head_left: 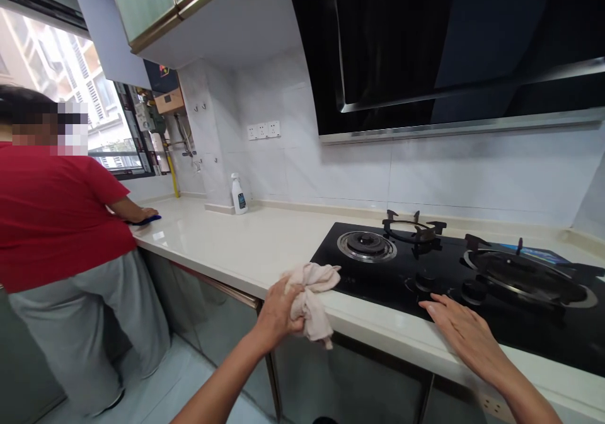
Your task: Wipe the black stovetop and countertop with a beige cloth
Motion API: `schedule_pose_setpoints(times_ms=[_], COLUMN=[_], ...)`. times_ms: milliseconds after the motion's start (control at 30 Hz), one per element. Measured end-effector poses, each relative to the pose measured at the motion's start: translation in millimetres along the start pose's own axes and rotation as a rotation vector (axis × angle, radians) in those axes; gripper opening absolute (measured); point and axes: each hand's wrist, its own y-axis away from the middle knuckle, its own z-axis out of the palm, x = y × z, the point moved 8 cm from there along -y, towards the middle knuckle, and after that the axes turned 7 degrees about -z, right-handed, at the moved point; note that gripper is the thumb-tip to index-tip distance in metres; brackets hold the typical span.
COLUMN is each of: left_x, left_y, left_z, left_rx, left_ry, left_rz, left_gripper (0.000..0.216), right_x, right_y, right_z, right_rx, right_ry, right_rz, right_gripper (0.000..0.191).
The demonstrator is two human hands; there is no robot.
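Note:
My left hand (278, 310) is closed around a crumpled pale cloth (312, 285) over the counter's front edge, close to the stove's left corner. Part of the cloth hangs down in front of the edge. With fingers stretched out, my right hand (460, 329) is at the front of the black gas stove (354, 288), just before the control knobs (472, 292); nothing is in it. One pan support (411, 232) sits off the left burner (367, 246), toward the back of the stove.
A person in a red shirt (61, 203) leans over the counter (227, 238) at the left, one hand on a dark blue cloth (147, 220). A white spray bottle (239, 194) stands by the wall. The black range hood (425, 52) overhangs the stove.

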Motion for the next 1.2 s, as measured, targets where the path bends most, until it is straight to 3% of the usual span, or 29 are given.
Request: schedule_pose_setpoints(times_ms=[133, 333, 467, 567, 733, 933, 1033, 1200], left_x=[-63, -122, -141, -136, -88, 19, 66, 153], left_y=[-2, -9, -12, -16, -19, -15, -12, -6], left_z=[-18, -48, -64, -69, -65, -23, -3, 30], left_rx=[-0.123, -0.195, -0.231, -0.255, -0.286, -0.316, -0.24, -0.077], left_ry=[-0.139, -0.26, -0.347, -0.405, -0.466, -0.414, -0.346, -0.048], left_rz=[-0.178, -0.325, -0.413, -0.441, -0.4, -0.23, -0.169, 0.064], left_gripper=[0.063, 0.058, 0.06, 0.057, 0.059, 0.06, 0.063, 0.073], right_x=[0, -4, -12, -16, -19, -14, -15, -12], right_y=[-1, -2, -2, -3, -3, -2, -1, 1], right_z=[1, 3, 1, -1, 0, 3, 1, -2], right_rx=[0.017, 0.014, 0.012, 0.02, 0.047, 0.063, 0.052, 0.045], right_ry=[0.004, 0.005, 0.015, 0.027, 0.05, 0.06, 0.052, 0.025], right_rz=[-0.014, -0.024, -0.036, -0.035, -0.049, -0.046, -0.05, -0.032], right_gripper=[0.065, 0.064, 0.063, 0.06, 0.059, 0.059, 0.06, 0.063])
